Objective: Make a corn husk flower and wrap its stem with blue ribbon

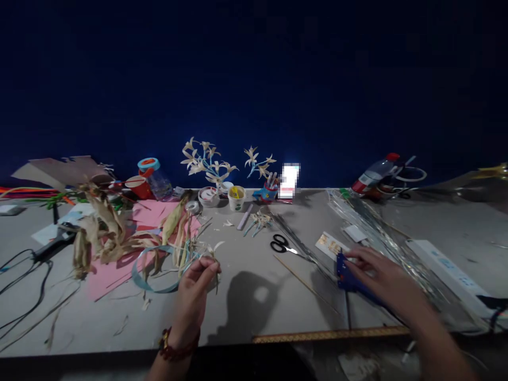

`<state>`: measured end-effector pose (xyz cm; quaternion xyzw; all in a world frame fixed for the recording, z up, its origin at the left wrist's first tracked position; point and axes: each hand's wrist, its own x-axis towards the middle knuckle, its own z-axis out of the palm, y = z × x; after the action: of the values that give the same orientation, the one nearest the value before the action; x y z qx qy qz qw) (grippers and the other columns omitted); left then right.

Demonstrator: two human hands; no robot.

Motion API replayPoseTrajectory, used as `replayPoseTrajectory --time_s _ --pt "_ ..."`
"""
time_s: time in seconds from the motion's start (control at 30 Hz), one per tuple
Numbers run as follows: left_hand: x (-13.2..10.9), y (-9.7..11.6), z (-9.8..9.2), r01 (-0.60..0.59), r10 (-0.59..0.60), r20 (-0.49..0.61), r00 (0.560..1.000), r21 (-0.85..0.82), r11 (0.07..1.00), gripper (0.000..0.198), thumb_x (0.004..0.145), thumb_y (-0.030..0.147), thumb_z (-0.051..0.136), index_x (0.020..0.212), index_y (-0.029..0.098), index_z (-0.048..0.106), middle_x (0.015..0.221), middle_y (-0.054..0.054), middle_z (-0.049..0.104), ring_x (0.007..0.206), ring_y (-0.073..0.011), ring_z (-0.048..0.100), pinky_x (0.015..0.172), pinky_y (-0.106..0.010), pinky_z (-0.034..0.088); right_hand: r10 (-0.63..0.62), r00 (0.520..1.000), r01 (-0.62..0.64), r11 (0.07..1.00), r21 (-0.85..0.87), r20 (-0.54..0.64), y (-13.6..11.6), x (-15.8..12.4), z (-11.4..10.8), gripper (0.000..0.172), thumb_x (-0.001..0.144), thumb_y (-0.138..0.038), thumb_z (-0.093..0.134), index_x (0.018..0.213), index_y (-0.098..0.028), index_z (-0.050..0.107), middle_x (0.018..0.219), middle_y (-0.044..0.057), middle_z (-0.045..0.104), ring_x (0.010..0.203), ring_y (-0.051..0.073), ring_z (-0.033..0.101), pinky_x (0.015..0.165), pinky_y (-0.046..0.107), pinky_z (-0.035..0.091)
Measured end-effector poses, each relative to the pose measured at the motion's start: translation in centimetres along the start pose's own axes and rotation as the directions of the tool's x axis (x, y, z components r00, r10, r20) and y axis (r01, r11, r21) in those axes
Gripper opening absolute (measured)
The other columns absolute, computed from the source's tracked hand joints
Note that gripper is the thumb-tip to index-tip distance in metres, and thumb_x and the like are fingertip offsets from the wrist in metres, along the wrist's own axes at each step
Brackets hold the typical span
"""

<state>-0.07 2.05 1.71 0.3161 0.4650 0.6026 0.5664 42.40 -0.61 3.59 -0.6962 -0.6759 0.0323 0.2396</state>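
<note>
My left hand [198,280] is closed in a pinch around a thin stem with a pale husk petal [218,245] sticking up above the fingertips. A loop of light blue ribbon [139,280] lies just left of that hand. On the right, my right hand [383,278] has its fingers round a blue glue gun [350,278] at the table's front part. A small white card with tan pieces [329,244] lies just beyond the glue gun. Black-handled scissors [283,244] and a thin wooden stick [299,278] rest between my two hands.
Dried corn husks [107,227] lie over pink paper [99,278] on the left. Husk flowers [208,159] stand at the back near small tubs [236,200]. A bundle of wires [373,222] and a white power strip [448,270] lie right. A bottle [373,174] leans behind.
</note>
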Motion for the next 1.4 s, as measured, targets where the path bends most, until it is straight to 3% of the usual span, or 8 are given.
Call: replayPoseTrajectory --time_s 0.1,0.2,0.37,0.57,0.83,1.0,1.27,1.4 --pt "-0.1 0.0 0.3 0.005 -0.005 -0.004 1.000 -0.054 0.999 0.030 0.067 0.038 0.086 0.070 0.018 0.065 0.070 0.000 0.062 0.076 -0.0165 0.055 0.079 -0.029 0.043 -0.260 0.956 0.218 0.939 0.264 0.136 -9.3 4.3 3.7 0.021 0.095 -0.037 0.053 0.095 -0.023 0.070 0.091 0.007 0.074 0.078 0.021 0.069 0.070 0.032 0.054" --pt "-0.3 0.2 0.1 0.002 0.000 0.025 1.000 -0.088 0.996 0.028 0.069 0.037 0.085 0.069 0.017 0.064 0.069 0.000 0.061 0.075 -0.0160 0.054 0.080 -0.029 0.043 -0.410 0.881 0.328 0.889 0.320 0.235 -16.7 9.0 9.8 0.013 0.093 -0.025 0.059 0.097 -0.021 0.071 0.096 0.005 0.074 0.082 0.019 0.068 0.074 0.028 0.052" --pt "-0.8 0.7 -1.6 0.034 -0.039 -0.046 0.998 -0.117 0.993 0.032 0.065 0.039 0.087 0.066 0.016 0.063 0.069 -0.001 0.060 0.072 -0.0158 0.053 0.073 -0.028 0.043 -0.409 0.857 0.357 0.910 0.211 0.315 -22.6 14.0 18.6 0.014 0.094 -0.016 0.061 0.105 -0.017 0.070 0.110 0.010 0.072 0.102 0.022 0.067 0.090 0.035 0.052" --pt "-0.1 0.9 -3.5 0.061 -0.070 -0.065 0.995 -0.129 0.990 0.031 0.065 0.038 0.087 0.066 0.016 0.064 0.071 -0.001 0.061 0.073 -0.0152 0.053 0.073 -0.026 0.042 -0.352 0.851 0.355 0.932 0.067 0.389 -24.1 15.3 21.5 0.029 0.098 -0.033 0.061 0.124 -0.019 0.061 0.127 0.009 0.063 0.105 0.023 0.066 0.089 0.044 0.057" --pt "1.0 -0.1 -3.4 0.057 -0.059 -0.006 0.998 -0.164 0.985 0.027 0.068 0.036 0.084 0.069 0.017 0.065 0.069 -0.001 0.062 0.074 -0.0157 0.054 0.075 -0.026 0.042 -0.354 0.847 0.372 0.928 0.034 0.397 -22.9 15.0 19.9 0.015 0.099 -0.023 0.057 0.110 -0.017 0.065 0.111 0.007 0.070 0.098 0.019 0.067 0.088 0.035 0.053" --pt "0.6 -0.4 -3.0 0.056 -0.054 0.018 0.998 -0.174 0.983 0.027 0.069 0.037 0.084 0.071 0.017 0.064 0.068 -0.001 0.062 0.072 -0.0160 0.054 0.074 -0.027 0.042 -0.355 0.852 0.376 0.926 0.021 0.384 -21.9 14.6 19.3 0.017 0.096 -0.015 0.056 0.110 -0.017 0.067 0.119 0.011 0.068 0.108 0.023 0.064 0.093 0.034 0.048" --pt "0.2 0.0 -3.1 0.033 -0.036 -0.016 0.999 -0.136 0.990 0.027 0.069 0.037 0.084 0.070 0.016 0.065 0.069 -0.002 0.062 0.072 -0.0161 0.055 0.075 -0.028 0.042 -0.389 0.830 0.369 0.920 0.130 0.400 -22.4 14.3 20.5 0.030 0.098 -0.034 0.061 0.124 -0.018 0.061 0.128 0.009 0.062 0.107 0.024 0.065 0.091 0.045 0.056" --pt "0.1 0.0 -3.2 0.032 -0.034 -0.011 0.999 -0.138 0.990 0.028 0.069 0.037 0.084 0.068 0.016 0.065 0.068 -0.001 0.061 0.072 -0.0158 0.054 0.075 -0.027 0.042 -0.366 0.857 0.267 0.918 0.294 0.363 -22.1 13.9 20.0 0.013 0.093 -0.025 0.066 0.100 -0.016 0.069 0.108 0.008 0.069 0.103 0.023 0.064 0.094 0.043 0.051"
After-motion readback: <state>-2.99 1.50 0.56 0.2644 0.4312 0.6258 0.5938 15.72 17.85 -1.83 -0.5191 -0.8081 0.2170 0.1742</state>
